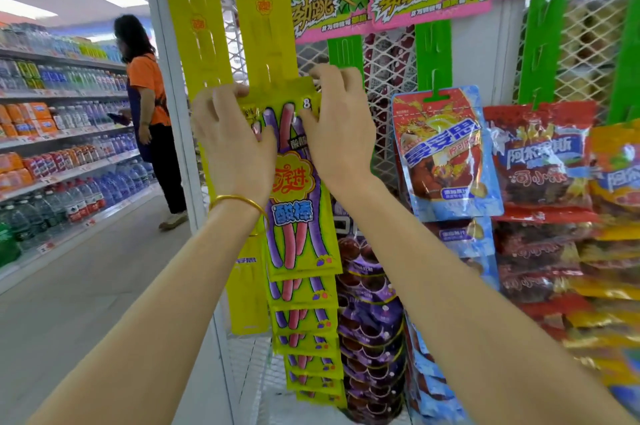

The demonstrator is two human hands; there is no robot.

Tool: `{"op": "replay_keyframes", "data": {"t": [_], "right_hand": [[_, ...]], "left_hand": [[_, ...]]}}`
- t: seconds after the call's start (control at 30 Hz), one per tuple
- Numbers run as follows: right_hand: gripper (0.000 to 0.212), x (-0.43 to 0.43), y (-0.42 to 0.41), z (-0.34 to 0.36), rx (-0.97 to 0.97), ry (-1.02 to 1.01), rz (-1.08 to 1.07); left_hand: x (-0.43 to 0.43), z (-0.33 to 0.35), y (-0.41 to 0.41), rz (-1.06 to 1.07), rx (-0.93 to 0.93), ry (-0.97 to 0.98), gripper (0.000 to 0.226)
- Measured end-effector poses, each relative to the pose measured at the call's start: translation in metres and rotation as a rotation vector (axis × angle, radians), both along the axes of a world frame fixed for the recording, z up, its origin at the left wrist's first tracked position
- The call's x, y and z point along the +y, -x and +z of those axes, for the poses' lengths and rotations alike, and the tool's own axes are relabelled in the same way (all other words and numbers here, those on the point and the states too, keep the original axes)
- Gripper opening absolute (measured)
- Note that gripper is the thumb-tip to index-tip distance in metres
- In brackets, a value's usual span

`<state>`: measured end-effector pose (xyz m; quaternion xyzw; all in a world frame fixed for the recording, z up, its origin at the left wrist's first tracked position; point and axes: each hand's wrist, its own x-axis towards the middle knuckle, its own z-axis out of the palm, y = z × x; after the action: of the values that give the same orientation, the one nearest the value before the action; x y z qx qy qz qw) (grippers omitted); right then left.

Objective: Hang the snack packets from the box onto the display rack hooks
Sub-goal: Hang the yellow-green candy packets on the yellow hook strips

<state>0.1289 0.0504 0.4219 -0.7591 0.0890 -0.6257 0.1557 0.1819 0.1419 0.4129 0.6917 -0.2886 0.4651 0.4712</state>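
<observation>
The left hand (232,147) and right hand (341,128) pinch the top of the yellow-green snack packet (298,209) against a long yellow slotted plastic strip (258,8). Above the grip that strip runs bare, so there is room to rise. Just left of the grip, a second yellow slotted strip (194,19) and a white metal post (162,78) close in; past the post lies open grey aisle floor (86,303). Right of the grip, a green plastic hanging strip (346,50) stands before white wire mesh (388,71), and a blue-and-red foil pouch (446,154) hangs near. Below the grip, a column of overlapping yellow-green packets (308,338) fills the strip, with purple packets (374,338) just beside.
</observation>
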Motion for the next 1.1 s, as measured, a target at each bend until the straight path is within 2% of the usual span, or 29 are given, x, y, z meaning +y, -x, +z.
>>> {"op": "replay_keyframes", "data": {"t": [0.1,0.23,0.33,0.43,0.5,0.57,0.6,0.73,0.77,0.87,0.97,1.1], "right_hand": [[0.040,0.007,0.030,-0.042,-0.004,-0.078,0.096],[0.023,0.016,0.072,-0.141,0.181,-0.151,0.274],[0.015,0.018,0.094,-0.245,0.518,-0.256,0.346],[0.011,0.012,0.110,-0.357,0.991,-0.429,0.367],[0.011,0.012,0.115,-0.424,1.244,-0.510,0.390],[0.006,0.017,0.117,-0.478,1.411,-0.690,0.425],[0.014,0.021,0.116,-0.500,1.478,-0.798,0.432],[0.036,0.045,0.109,-0.572,1.612,-1.244,0.495],[0.032,0.053,0.107,-0.590,1.631,-1.264,0.470],[0.013,0.074,0.107,-0.628,1.689,-1.081,0.308],[0.030,0.082,0.106,-0.648,1.653,-1.104,0.167],[0.027,0.087,0.102,-0.650,1.677,-1.111,0.148]], "left_hand": [[0.011,-0.055,0.025,-0.027,-0.062,-0.041,0.033],[0.026,-0.164,0.055,-0.242,0.065,-0.154,0.027],[0.042,-0.261,0.071,-0.354,0.257,-0.441,0.018],[0.062,-0.345,0.083,-0.406,0.576,-0.752,0.011],[0.071,-0.380,0.086,-0.401,0.731,-0.869,0.011],[0.077,-0.398,0.085,-0.368,0.806,-0.948,0.011],[0.079,-0.403,0.083,-0.359,0.840,-0.967,0.011],[0.087,-0.414,0.072,-0.339,0.965,-0.990,0.010],[0.090,-0.417,0.069,-0.336,1.000,-0.987,0.011],[0.096,-0.422,0.061,-0.337,1.073,-0.962,0.014],[0.098,-0.425,0.054,-0.346,1.106,-0.925,0.012],[0.098,-0.429,0.050,-0.371,1.124,-0.920,0.013]]}}
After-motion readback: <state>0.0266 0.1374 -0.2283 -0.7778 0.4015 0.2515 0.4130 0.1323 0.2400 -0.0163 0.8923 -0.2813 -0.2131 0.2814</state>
